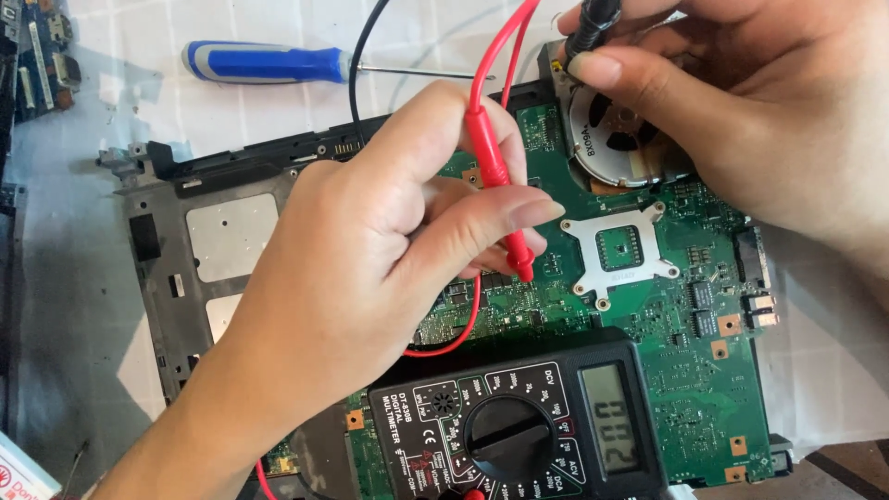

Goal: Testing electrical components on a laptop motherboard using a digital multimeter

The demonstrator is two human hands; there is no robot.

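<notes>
My left hand [370,250] grips a red test probe [495,176], its tip pointing down at the green circuit board [685,370]. At the top right, my right hand [741,111] holds a black test probe [588,23] against the board's upper edge, beside a round metal fan [611,139]. Near the bottom edge, a black multimeter [519,426] with a round dial and a grey number screen lies on the board. A red lead loops from the meter up past my left hand. A square chip socket in a silver frame [618,250] sits mid-board.
The board rests in an open black laptop chassis [176,268] with silver plates on its left side. A blue and grey screwdriver [269,63] lies on the white cloth behind it. Small circuit parts [42,51] sit at the top left corner.
</notes>
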